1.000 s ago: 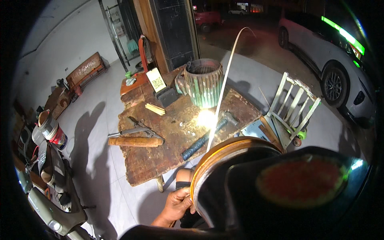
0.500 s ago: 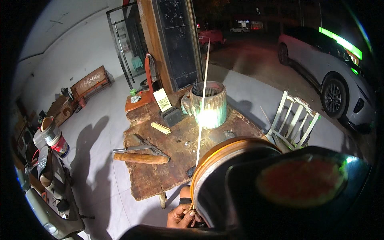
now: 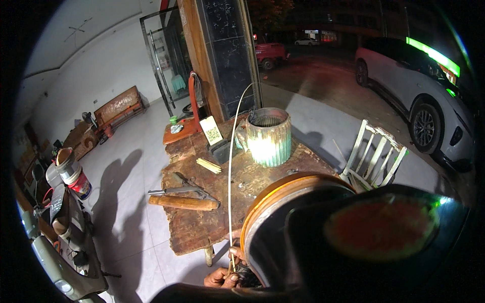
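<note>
Low in the view, beside the table's near edge, my left hand [image 3: 221, 278] is closed, thumb and fingers pinching the lower end of a long, thin, pale strip [image 3: 231, 171]. Just above it, my right hand [image 3: 237, 255] grips the same strip, its rear part hidden by a large dark round thing with an orange rim [image 3: 252, 217]. From my fingers the strip rises past the table and bends over to the right at its top. On the worn wooden table [image 3: 197, 235] lie a wooden handle-like piece [image 3: 184, 203], a metal blade [image 3: 174, 191] and a bundle of pale sticks [image 3: 208, 165].
A ribbed, brightly lit cylinder [image 3: 269, 141] stands on the table, near a card [image 3: 210, 130] on a black block. Around are a white chair [image 3: 374, 151], a red-orange chair [image 3: 194, 103], a parked car [image 3: 424, 101], a scooter [image 3: 65, 267] and stacked buckets [image 3: 73, 174].
The strip has shifted left and gone from nearly straight to bowed at the top. My right hand has come into sight above the left, which sits slightly lower. The view has tilted a little.
</note>
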### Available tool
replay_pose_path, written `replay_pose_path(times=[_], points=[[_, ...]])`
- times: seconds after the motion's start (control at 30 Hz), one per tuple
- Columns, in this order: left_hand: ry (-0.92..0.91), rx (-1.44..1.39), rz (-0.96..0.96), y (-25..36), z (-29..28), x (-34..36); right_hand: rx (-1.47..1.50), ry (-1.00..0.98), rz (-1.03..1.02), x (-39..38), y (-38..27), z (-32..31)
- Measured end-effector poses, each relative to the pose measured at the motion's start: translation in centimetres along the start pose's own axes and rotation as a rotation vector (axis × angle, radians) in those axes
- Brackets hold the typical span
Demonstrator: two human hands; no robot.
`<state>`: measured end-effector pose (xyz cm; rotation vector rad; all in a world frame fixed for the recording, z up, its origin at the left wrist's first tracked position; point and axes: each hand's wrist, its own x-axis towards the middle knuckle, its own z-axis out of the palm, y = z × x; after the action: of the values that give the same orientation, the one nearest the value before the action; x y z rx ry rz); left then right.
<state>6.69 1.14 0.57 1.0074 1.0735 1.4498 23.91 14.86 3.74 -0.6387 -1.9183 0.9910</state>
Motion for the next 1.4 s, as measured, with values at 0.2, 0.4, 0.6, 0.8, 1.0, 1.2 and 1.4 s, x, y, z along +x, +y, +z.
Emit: replay_pose_path(times=[0.2,0.4,0.6,0.8,1.0,1.2,1.4], points=[[0.148,0.017,-0.124,1.8,0.4,-0.4,0.365,-0.034,0.117,0.4,4.1,4.1],[0.168,0.058,-0.162,3.2,0.9,-0.1,0.822,-0.094,0.322,1.2,3.8,5.2],[0.063,0.022,-0.274,1.1,-0.5,-0.1,0.161,-0.034,0.345,-0.6,5.3,4.8],[0.04,-0.075,-0.389,-1.1,-1.3,-1.4,0.952,-0.091,0.499,-3.2,6.5,6.9],[0.071,-0.127,-0.415,-1.5,-1.3,-2.5,0.268,-0.337,0.622,-3.2,5.3,2.1],[0.05,-0.095,-0.446,-0.8,-1.3,-2.9,-0.789,-0.229,-0.016,4.7,5.1,-9.4],[-0.022,-0.058,-0.441,-0.9,-1.3,-3.8,-1.213,-0.629,0.119,8.8,8.0,-15.2]])
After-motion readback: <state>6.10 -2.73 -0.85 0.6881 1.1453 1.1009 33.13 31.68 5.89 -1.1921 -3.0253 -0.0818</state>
